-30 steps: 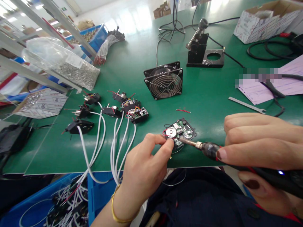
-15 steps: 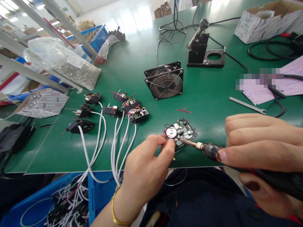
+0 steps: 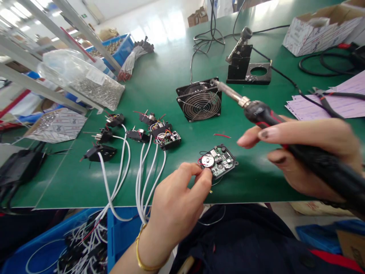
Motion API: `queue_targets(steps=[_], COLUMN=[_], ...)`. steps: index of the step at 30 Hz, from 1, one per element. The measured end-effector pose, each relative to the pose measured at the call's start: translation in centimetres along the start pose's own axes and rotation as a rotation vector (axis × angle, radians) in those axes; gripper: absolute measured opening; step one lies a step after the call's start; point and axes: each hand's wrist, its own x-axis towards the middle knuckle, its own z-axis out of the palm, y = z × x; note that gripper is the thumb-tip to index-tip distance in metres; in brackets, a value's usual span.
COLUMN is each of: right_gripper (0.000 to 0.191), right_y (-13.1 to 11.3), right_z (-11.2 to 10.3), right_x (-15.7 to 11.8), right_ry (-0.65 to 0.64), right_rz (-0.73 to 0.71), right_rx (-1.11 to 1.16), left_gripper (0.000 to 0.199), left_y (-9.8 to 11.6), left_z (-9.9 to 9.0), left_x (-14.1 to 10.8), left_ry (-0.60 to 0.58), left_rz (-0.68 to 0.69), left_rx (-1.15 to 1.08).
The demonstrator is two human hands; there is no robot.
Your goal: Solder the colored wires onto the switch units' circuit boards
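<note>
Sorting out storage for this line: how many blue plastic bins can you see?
3. One at upper left, holding small brass parts; one at lower left, full of white wires; one at lower right, partly out of view. More may hide behind the metal shelving.
</note>
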Motion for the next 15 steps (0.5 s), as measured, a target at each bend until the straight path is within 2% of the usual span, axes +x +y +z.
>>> queue_targets(steps=[4,6,9,11,13,15], right_gripper=[0.039,0.049,0.053,0.053,0.046,0.035], right_y=[1.8,2.4,2.9,2.9,3.0,3.4], right_z=[1.9,2.4,2.7,2.6,2.3,1.9], right_x=[0.5,0.6,0.5,0.7,1.1,1.7], right_ry=[-0.21,-0.302,-0.353,-0.278,-0.096,0.117], right_rz=[-0.066,-0.101,-0.131,-0.144,-0.151,-0.137], right_rx=[0.025,0.018,0.032,0.062,0.087,0.099], left_gripper=[0.031,0.026,0.019,0.014,0.011,0.011], left_y=[0.0,-0.1,-0.7,-1.6,-3.0,-4.6], left_z=[0.2,0.4,0.4,0.4,0.5,1.0], left_x=[0.0,0.1,0.4,0.9,1.8,3.4], left_ry=[0.015,0.041,0.072,0.051,-0.006,-0.073], left_rz=[-0.027,-0.094,-0.251,-0.343,-0.366,-0.311], left_rx=[-0.052,-0.18,-0.437,-0.517,-0.522,-0.501])
